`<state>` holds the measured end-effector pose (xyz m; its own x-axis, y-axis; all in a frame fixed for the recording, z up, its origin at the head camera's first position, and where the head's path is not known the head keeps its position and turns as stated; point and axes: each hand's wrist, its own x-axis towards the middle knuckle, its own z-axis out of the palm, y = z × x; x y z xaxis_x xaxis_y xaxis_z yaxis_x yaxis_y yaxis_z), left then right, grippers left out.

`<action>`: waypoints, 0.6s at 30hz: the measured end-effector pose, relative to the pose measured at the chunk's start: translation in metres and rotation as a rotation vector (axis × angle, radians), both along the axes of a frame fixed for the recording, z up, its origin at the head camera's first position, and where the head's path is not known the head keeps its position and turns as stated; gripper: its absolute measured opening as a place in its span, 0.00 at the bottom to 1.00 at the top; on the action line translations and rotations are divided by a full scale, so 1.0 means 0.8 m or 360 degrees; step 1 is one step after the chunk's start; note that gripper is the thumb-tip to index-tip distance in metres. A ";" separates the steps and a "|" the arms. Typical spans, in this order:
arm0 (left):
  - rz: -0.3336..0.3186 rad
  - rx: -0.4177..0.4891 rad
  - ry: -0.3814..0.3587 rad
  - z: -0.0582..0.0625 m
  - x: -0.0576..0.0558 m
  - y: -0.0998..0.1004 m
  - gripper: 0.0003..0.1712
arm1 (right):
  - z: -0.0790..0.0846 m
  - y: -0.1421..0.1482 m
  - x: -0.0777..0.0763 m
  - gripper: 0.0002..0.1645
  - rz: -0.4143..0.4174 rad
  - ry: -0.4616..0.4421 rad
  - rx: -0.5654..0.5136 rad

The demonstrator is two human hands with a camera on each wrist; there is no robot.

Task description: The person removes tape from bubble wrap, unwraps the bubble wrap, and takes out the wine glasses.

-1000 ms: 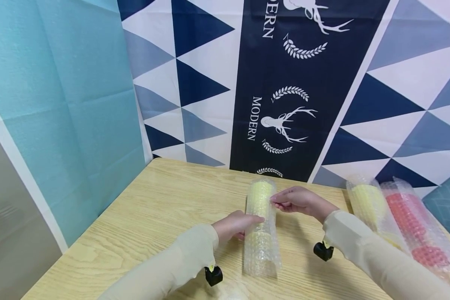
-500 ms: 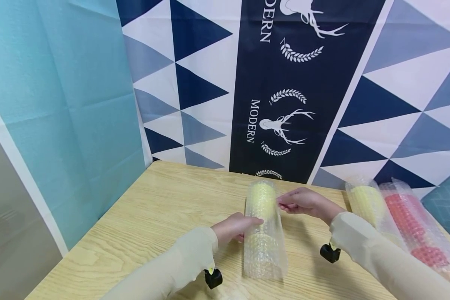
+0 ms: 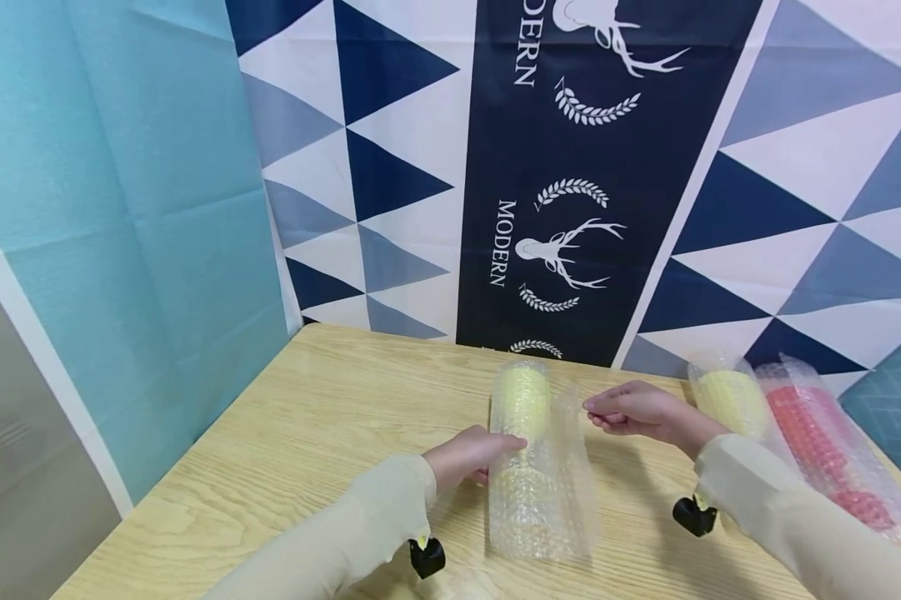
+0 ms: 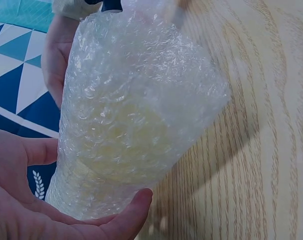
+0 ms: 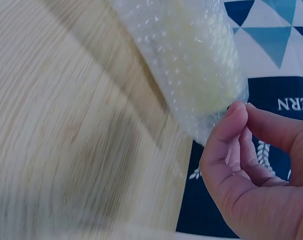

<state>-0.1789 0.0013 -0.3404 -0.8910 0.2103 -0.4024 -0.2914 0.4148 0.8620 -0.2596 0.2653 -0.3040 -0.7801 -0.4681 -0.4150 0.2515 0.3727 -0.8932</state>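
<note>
A yellow cylinder (image 3: 525, 408) lies wrapped in bubble wrap (image 3: 528, 537) on the wooden table, its length pointing away from me. My left hand (image 3: 468, 454) grips the bundle from its left side, with the thumb over the top; in the left wrist view the left hand (image 4: 91, 220) has thumb and fingers around the clear wrap. At the far right of the bundle, my right hand (image 3: 638, 412) pinches the loose edge of the wrap between thumb and forefinger. The right wrist view shows this right hand (image 5: 256, 165) with the fingertips at the wrap's corner.
Along the table's right side lie a bubble-wrapped yellow cylinder (image 3: 735, 400) and a bubble-wrapped red one (image 3: 806, 425). A patterned cloth (image 3: 390, 167) hangs at the table's back edge, and a turquoise curtain (image 3: 180, 250) stands at its left. Wooden tabletop (image 3: 360, 392) stretches left of the bundle.
My right hand has moved right, drawing the free edge of the bubble wrap away from the bundle, so a flap now opens out. The left hand has stayed on the bundle.
</note>
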 end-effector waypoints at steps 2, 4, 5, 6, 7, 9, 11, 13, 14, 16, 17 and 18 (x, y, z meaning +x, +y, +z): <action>-0.0001 0.0008 0.0015 -0.001 0.000 0.001 0.35 | -0.001 0.008 0.000 0.08 -0.0004 -0.0001 0.0001; 0.0001 0.0019 0.0020 -0.002 -0.001 0.001 0.34 | -0.002 0.015 0.001 0.09 -0.0007 0.0002 0.0005; 0.0006 0.0021 0.0021 -0.002 -0.001 0.001 0.34 | -0.003 0.019 0.001 0.09 -0.0010 0.0006 0.0008; 0.0006 0.0023 0.0019 -0.003 -0.001 0.002 0.34 | -0.004 0.022 0.001 0.09 -0.0014 0.0011 0.0012; 0.0011 0.0023 0.0015 -0.002 -0.001 0.002 0.35 | -0.005 0.025 0.000 0.08 -0.0018 0.0013 0.0012; 0.0022 0.0024 0.0001 -0.002 -0.002 0.003 0.36 | -0.007 0.031 0.000 0.08 -0.0026 0.0009 0.0008; 0.0030 0.0026 -0.0008 -0.002 -0.002 0.005 0.38 | -0.009 0.035 0.000 0.07 -0.0031 -0.0001 -0.0003; 0.0026 0.0030 -0.0013 -0.001 -0.003 0.006 0.37 | -0.010 0.039 0.001 0.07 -0.0044 -0.0021 -0.0024; 0.0020 0.0026 -0.0006 -0.001 -0.004 0.007 0.37 | -0.011 0.041 0.001 0.07 -0.0049 -0.0030 -0.0036; 0.0010 0.0018 0.0009 -0.001 -0.005 0.008 0.34 | -0.013 0.043 0.001 0.07 -0.0063 -0.0040 -0.0063; 0.0003 0.0017 0.0018 -0.001 -0.006 0.009 0.33 | -0.013 0.044 0.002 0.07 -0.0072 -0.0040 -0.0072; -0.0003 0.0012 0.0025 -0.001 -0.006 0.010 0.31 | -0.014 0.045 0.003 0.07 -0.0073 -0.0036 -0.0085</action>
<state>-0.1840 0.0091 -0.3415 -0.8967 0.2148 -0.3871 -0.2773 0.4090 0.8694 -0.2576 0.3016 -0.3149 -0.7920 -0.4540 -0.4081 0.2876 0.3121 -0.9054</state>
